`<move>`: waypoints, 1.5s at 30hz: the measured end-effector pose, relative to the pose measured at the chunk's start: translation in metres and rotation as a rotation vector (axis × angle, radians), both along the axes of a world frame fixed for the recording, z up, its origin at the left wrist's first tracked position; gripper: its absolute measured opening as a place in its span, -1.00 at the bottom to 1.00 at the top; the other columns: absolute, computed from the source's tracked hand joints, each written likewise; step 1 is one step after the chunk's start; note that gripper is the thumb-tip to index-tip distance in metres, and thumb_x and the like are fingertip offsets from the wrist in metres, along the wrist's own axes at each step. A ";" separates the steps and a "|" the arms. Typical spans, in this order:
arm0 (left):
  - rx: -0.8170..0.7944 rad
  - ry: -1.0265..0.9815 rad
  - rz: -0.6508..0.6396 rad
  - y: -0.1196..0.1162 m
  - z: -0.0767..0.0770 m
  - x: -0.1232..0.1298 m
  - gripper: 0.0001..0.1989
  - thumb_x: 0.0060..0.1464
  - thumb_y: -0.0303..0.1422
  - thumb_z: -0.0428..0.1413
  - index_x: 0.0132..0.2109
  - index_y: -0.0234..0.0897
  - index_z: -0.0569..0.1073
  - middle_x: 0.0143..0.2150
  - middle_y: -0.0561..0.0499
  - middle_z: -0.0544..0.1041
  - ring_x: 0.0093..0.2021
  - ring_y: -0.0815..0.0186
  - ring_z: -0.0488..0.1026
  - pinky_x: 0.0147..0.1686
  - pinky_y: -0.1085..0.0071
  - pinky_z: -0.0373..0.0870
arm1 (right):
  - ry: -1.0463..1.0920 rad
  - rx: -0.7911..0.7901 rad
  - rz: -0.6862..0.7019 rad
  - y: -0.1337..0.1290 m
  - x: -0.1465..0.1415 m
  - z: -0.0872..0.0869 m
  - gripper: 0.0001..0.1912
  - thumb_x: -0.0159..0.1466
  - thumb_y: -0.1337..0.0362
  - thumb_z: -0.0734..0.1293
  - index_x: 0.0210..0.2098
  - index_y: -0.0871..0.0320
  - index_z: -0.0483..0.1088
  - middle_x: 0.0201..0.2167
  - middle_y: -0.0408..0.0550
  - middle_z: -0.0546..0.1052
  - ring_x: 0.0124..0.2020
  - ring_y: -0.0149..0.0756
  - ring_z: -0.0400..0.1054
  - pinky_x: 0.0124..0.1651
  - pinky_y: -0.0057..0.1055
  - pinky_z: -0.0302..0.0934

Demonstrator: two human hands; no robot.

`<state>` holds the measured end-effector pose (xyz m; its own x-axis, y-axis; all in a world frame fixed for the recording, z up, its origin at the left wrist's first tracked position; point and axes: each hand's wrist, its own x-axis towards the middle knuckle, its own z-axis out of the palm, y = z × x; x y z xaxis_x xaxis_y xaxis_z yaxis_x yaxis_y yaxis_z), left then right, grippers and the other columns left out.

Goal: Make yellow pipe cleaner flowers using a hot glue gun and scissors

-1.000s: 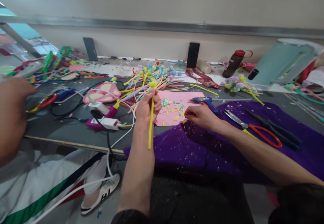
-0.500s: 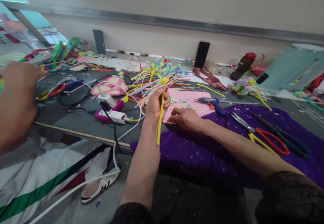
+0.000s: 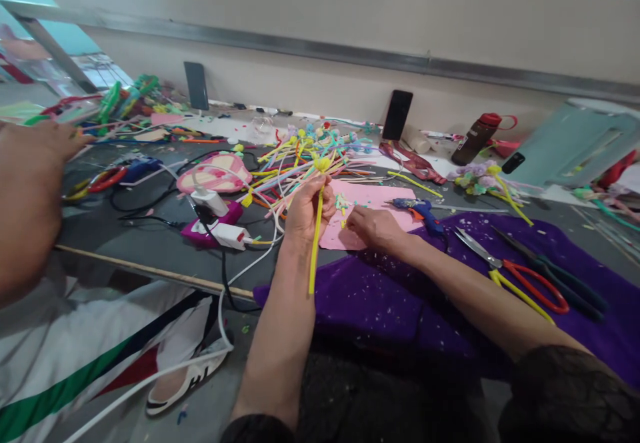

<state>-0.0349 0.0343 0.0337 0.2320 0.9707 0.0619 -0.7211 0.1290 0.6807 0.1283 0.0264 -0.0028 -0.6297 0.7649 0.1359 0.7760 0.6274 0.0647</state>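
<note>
The right hand (image 3: 373, 227) has shifted left over the pink sheet (image 3: 373, 196) from its right-hand part, reached the near left corner half a second ago, then drawn back to the yellow bits (image 3: 343, 223), many of which it now hides. A co-worker's hand (image 3: 43, 141) has gone farther back over the table (image 3: 150, 236), toward the colourful pile (image 3: 120, 103). The view has turned left, and more shows above the pale partition (image 3: 280, 3).
</note>
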 end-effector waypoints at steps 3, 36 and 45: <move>-0.004 -0.035 0.006 0.000 0.000 -0.003 -0.92 -0.08 -0.40 0.09 -0.40 -0.33 0.37 -0.67 0.20 0.20 -0.74 0.60 0.10 -0.77 0.66 -0.04 | 0.026 0.005 -0.088 0.009 0.012 0.000 -0.78 0.30 0.33 0.09 -0.16 0.18 0.32 -0.23 -0.01 0.44 -0.29 -0.32 0.33 -0.33 -0.47 0.05; -0.021 -0.102 0.075 0.000 0.002 -0.011 -0.92 -0.02 -0.39 0.06 -0.40 -0.32 0.37 -0.68 0.21 0.20 -0.74 0.60 0.12 -0.78 0.67 -0.01 | 0.372 -0.055 -0.181 0.034 0.046 0.012 -0.83 0.16 0.36 0.20 -0.30 0.17 0.41 -0.39 -0.09 0.52 -0.39 -0.36 0.35 -0.37 -0.49 0.09; -0.016 -0.004 0.023 -0.002 0.002 0.002 -0.93 -0.06 -0.40 0.09 -0.39 -0.33 0.37 -0.68 0.20 0.22 -0.75 0.60 0.13 -0.79 0.66 -0.01 | 0.378 -0.112 -0.146 0.027 0.028 0.000 -0.72 0.21 0.36 0.16 -0.15 0.12 0.42 -0.17 -0.03 0.47 -0.24 -0.33 0.35 -0.24 -0.48 0.13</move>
